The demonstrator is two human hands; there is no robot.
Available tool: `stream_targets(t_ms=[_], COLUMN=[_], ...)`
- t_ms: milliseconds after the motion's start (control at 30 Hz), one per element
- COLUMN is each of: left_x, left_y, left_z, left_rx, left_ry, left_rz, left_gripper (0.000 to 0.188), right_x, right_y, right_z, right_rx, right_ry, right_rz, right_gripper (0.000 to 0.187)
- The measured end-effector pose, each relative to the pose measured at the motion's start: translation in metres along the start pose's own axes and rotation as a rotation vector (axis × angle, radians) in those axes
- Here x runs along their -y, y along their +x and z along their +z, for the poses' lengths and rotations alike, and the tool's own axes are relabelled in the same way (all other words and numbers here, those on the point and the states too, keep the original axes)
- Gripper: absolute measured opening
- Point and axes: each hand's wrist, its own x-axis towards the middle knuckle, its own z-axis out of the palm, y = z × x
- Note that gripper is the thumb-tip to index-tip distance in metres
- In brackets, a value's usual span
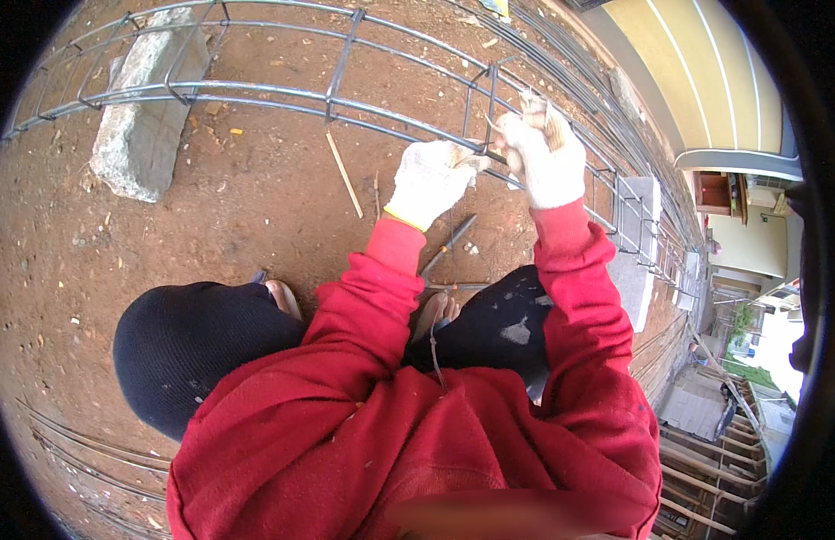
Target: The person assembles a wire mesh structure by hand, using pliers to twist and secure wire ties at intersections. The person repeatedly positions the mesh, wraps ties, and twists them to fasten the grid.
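A long cage of steel rebar (273, 104) with square stirrups runs across in front of me, from the far left to the right. My left hand (431, 183), in a white glove with a yellow cuff edge, has its fingers closed on the lower near bar beside a stirrup. Just right of that stirrup is my right hand (548, 157), also gloved, its fingers curled together at the bars. Whatever lies inside its fingers is hidden; a thin pale end shows near them. On the soil below my hands lies a dark two-handled tool (448, 244), spread apart.
A rough concrete block (145, 135) lies under the cage at the left, and pale blocks (635, 234) stand under it at the right. A thin wooden stick (344, 175) is on the reddish soil. Loose rebars (561, 49) run alongside a yellow wall (696, 72).
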Motion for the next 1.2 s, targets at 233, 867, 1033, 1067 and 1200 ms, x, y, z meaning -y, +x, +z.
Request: stream_targets(t_ms=[233,867,1033,1067,1200], left_x=[0.016,-0.019,-0.020,-0.019,-0.015], left_y=[0.001,0.002,0.004,0.004,0.002], left_z=[0.002,-0.019,-0.012,-0.010,-0.008], left_rx=[-0.092,0.175,0.106,0.068,-0.001], left_ry=[0.394,0.252,0.091,0.171,0.384], left_rz=[0.239,0.201,0.084,0.161,0.264], left_gripper=[0.019,0.016,0.019,0.018,0.016], right_x=[-0.017,-0.054,-0.052,-0.051,-0.043], right_y=[-0.027,-0.016,-0.017,-0.016,-0.011], right_z=[-0.030,-0.060,-0.065,-0.065,-0.064], right_rx=[0.402,0.562,0.635,0.617,0.094], right_ry=[-0.591,-0.899,-0.845,-0.712,-0.800], right_rz=[-0.710,-0.893,-0.758,-0.739,-0.808], right_gripper=[0.030,0.026,0.030,0.030,0.032])
